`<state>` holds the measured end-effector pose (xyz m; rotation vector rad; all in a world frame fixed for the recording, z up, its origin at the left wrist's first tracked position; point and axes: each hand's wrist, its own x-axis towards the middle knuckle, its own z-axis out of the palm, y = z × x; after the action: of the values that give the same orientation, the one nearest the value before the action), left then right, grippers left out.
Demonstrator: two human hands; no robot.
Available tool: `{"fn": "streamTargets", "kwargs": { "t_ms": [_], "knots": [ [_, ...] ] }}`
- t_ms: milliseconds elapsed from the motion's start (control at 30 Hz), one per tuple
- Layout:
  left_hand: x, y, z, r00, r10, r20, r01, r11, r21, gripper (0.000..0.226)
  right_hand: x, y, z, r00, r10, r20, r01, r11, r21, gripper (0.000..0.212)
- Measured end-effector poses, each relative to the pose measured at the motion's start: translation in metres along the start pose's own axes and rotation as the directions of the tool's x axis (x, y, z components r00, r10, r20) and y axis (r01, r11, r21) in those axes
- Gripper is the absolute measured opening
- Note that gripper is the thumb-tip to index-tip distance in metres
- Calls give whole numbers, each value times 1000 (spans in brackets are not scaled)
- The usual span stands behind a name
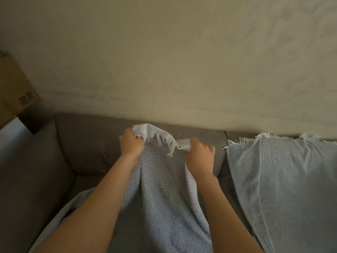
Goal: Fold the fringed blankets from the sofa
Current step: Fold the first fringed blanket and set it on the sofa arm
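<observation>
A: What is being seen nearest the camera?

B: Two bare forearms are being stretched forward over a pale waffle-weave blanket (164,198), which is being draped down between them onto the grey sofa (87,143) seat.

A: And how is that blanket being held?

B: Its fringed upper edge is being gripped at two places. The left hand (132,143) is being closed in a fist around one bunch of the edge, with white fringe (164,141) being let hang just beside it. The right hand (199,152) is being curled tightly around another bunch, the fingers being folded shut on the cloth. A short, sagging span of edge is being held between the two hands, in front of the sofa's back cushion.

A: Is anything else being shown farther off?

B: A second fringed blanket (282,179) is being left spread over the right part of the sofa, its tassels being laid along the top of the backrest. It is being kept apart from the held one. Behind the sofa, a plain cream wall (173,61) is being shown, and a cardboard box (12,88) is being glimpsed at the far left.
</observation>
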<state>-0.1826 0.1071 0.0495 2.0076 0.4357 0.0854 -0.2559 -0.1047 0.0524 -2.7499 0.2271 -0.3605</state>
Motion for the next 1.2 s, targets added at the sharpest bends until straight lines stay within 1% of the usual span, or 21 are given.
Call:
{"fn": "streamTargets", "kwargs": {
  "t_ms": [67,100,133,200,233,300,333,367,433,467,533,633,733,800,867,933,1000,1033,1100,1133,1200],
  "knots": [
    [1,-16,-1,993,52,105,-60,996,67,22,7,-5,-11,992,67,-105,-31,950,309,14],
    [1,-23,0,984,106,146,-117,991,65,21,9,-8,-15,989,93,-114,-41,919,392,17],
    [-3,-25,0,969,156,194,-166,985,41,25,10,-11,-19,989,88,-120,-29,905,425,25],
    [-20,-20,0,922,215,321,-195,976,-94,45,11,-15,-21,995,6,-98,38,899,436,39],
    [-28,-17,1,883,256,394,-200,964,-177,58,11,-16,-18,996,-39,-80,70,899,432,42],
    [-42,-10,4,769,337,543,-210,936,-284,76,9,-18,-12,991,-126,-46,134,892,431,39],
    [-45,-9,6,714,355,604,-219,932,-288,76,8,-19,-9,988,-155,-27,151,890,429,33],
    [-46,-6,8,676,365,641,-242,930,-275,66,7,-20,-7,986,-167,-14,157,890,428,27],
    [-43,-6,11,657,362,661,-342,925,-167,32,6,-19,1,990,-144,-13,136,897,420,22],
    [-41,-7,13,666,366,650,-386,915,-119,25,5,-17,4,992,-123,-14,118,902,415,21],
    [-38,-8,15,734,348,583,-415,909,-20,23,4,-11,10,995,-95,13,81,905,418,21],
    [-36,-6,15,824,383,417,-433,901,28,23,1,0,15,976,-138,170,61,916,396,30],
    [-35,-2,17,881,378,284,-410,910,61,30,-4,13,20,886,-199,418,59,944,324,43],
    [-34,-3,19,911,348,222,-366,929,47,34,-6,20,26,828,-181,531,39,963,268,48],
    [-32,-4,18,950,279,142,-279,960,-18,41,-6,26,32,775,-146,614,42,983,180,41],
    [-22,-6,15,989,141,50,-131,978,-163,44,-8,37,39,698,-63,714,15,997,73,21],
    [-10,-5,9,1000,-16,4,16,936,-351,39,-12,54,49,636,36,770,31,997,-73,27],
    [-6,-4,5,997,-82,-5,72,901,-428,36,-13,61,52,629,77,774,30,992,-123,26],
    [-1,-4,0,986,-165,-35,124,848,-516,36,-13,69,55,682,108,723,10,987,-158,23],
    [-1,-4,-2,982,-180,-57,123,840,-528,39,-9,70,55,730,80,679,0,993,-116,23],
    [-2,-6,-3,980,-171,-105,92,848,-522,41,-2,65,45,819,-10,573,-87,986,141,22]
  ]
}}
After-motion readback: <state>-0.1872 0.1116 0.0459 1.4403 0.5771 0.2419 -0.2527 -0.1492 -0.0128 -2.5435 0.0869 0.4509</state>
